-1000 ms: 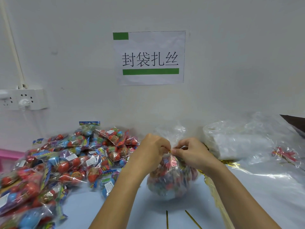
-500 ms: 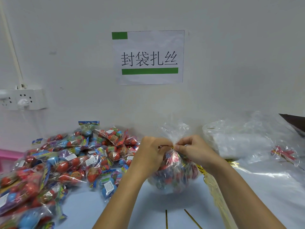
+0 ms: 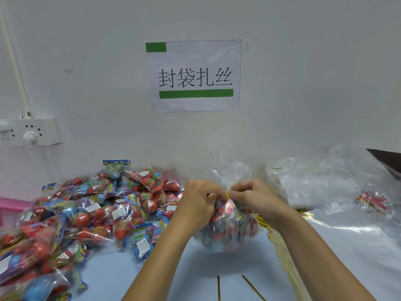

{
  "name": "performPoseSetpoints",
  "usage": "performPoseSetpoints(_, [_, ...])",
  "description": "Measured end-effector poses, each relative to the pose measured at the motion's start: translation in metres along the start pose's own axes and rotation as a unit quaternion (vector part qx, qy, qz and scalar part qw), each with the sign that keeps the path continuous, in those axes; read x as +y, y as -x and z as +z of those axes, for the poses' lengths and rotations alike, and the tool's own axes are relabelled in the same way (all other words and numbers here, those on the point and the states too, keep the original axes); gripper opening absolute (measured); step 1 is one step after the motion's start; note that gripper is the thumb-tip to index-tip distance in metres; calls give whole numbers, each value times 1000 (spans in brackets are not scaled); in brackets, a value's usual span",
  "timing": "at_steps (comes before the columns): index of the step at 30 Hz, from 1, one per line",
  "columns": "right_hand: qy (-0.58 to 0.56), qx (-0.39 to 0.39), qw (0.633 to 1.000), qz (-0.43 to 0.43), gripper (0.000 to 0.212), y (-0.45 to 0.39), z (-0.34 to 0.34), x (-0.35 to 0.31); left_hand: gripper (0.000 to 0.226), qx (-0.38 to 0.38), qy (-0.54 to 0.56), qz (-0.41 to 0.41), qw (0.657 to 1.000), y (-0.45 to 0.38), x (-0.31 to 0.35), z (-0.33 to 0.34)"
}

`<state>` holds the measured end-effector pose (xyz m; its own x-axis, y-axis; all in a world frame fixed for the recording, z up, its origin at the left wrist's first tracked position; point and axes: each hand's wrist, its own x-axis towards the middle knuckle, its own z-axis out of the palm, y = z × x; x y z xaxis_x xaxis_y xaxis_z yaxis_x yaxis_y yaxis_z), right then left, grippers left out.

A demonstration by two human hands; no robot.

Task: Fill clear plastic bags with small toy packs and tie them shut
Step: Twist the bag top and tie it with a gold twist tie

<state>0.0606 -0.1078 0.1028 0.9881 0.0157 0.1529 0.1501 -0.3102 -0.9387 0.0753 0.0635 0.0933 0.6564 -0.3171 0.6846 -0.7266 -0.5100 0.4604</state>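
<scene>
A packing workstation: a printed sign point(image 3: 193, 76) taped to the bare wall, a heap of toy packs point(image 3: 86, 213) and loose gold ties point(image 3: 252, 287) on the surface point(image 3: 195, 268).

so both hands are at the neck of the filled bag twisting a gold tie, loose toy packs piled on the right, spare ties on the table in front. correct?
Not quite: the pile of toy packs is on the left, as the head view shows. The rest holds: left hand and right hand pinch the gold tie at the neck of the filled bag, and spare ties lie on the table in front.

Toy packs point(image 3: 86, 216) — left of bag point(image 3: 230, 231)
</scene>
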Motion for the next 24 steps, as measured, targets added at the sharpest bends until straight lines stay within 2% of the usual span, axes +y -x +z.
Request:
performPoseSetpoints(4, [-2,16,1000,0,20,-1,1,-1,28,1,42,-40,998,-3,3,1])
performPoseSetpoints(7, [-5,42,999,-6,17,-1,2,-3,16,14,121,-162,979,-5,10,1])
performPoseSetpoints(9, [20,56,998,-23,20,-2,2,-3,11,-1,147,-211,966,-7,12,1])
performPoseSetpoints(14, [65,66,995,-48,28,-6,5,-2,17,-86,138,-246,956,-7,13,-7])
performPoseSetpoints(19, [88,62,992,-58,42,-8,8,-2,14,-72,144,-278,947,-7,15,-9])
performPoseSetpoints(24, [113,74,989,-63,33,-7,8,-4,21,-88,99,-264,955,-9,17,-7])
